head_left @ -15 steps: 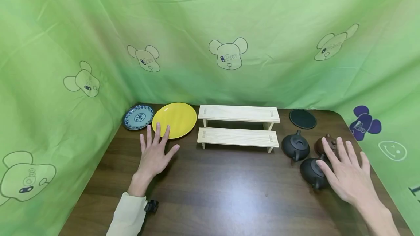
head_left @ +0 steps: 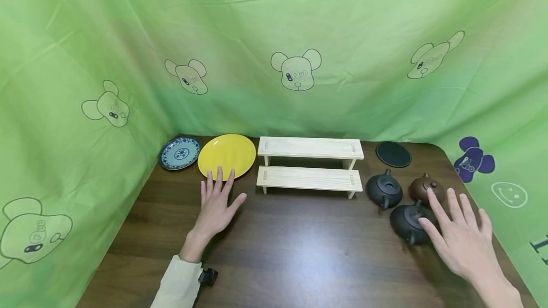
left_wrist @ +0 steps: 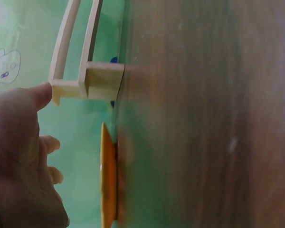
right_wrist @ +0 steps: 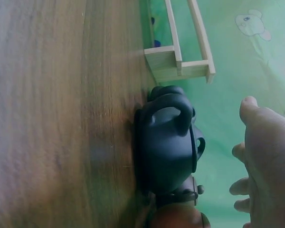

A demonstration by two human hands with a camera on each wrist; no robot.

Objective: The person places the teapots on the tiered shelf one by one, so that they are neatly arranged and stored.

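Left hand [head_left: 216, 210]: fingers spread, holding nothing, raised above the table [head_left: 308, 251] to the left front of the wooden stand [head_left: 310, 177]; nearest item, the yellow plate [head_left: 227, 153]. Right hand [head_left: 464, 244]: fingers spread, holding nothing, raised to the right front of the stand, apart from the teapots. One black teapot [head_left: 383, 191] stands just beyond the stand's right end; the front black teapot [head_left: 405, 225] sits farther right and forward of it; the brown teapot [head_left: 419, 186] is to the right of both stand and first pot. Clearance among the three is slight. The yellow plate lies left of the stand across a narrow gap; the blue patterned plate [head_left: 181, 152] lies farther left, near the table's edge. A dark round coaster [head_left: 394, 154] lies right of the stand's upper tier, near the rear edge. Forward of the stand, tabletop gives broad room between the hands. Green cloth [head_left: 299, 13] rises behind the stand.
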